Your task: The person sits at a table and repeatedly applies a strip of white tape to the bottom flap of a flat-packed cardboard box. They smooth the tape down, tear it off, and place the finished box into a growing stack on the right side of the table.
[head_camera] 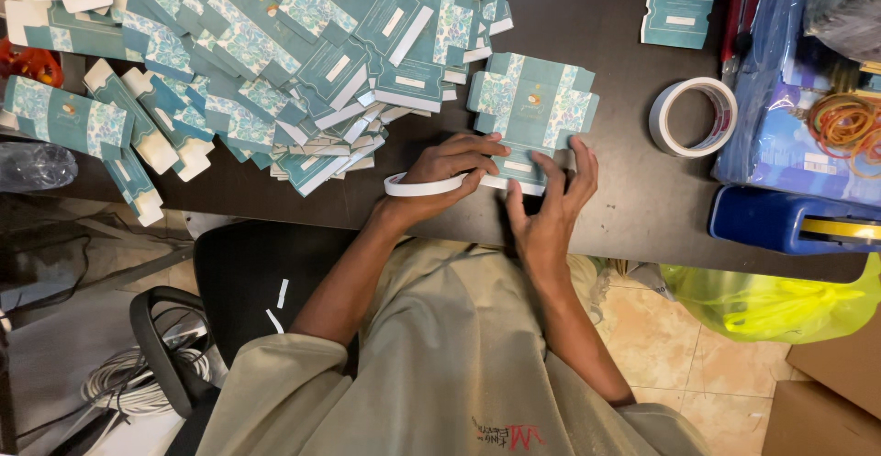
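While my left hand (450, 173) curls closed around a white tape strip (424, 186), my right hand (551, 201) presses spread fingers flat on the teal flattened carton (532, 107) just ahead.

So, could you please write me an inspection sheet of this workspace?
Surface: dark table, crowded.
Job's things: flat teal carton at the near edge; white tape strip.
Clutter: heap of flat cartons, tape roll, rubber bands, blue dispenser.
Hands: left hand holds the strip; right hand presses the carton's flap.
Cables: white coil on the floor.
Surroundings: black chair, yellow bag, tiled floor.
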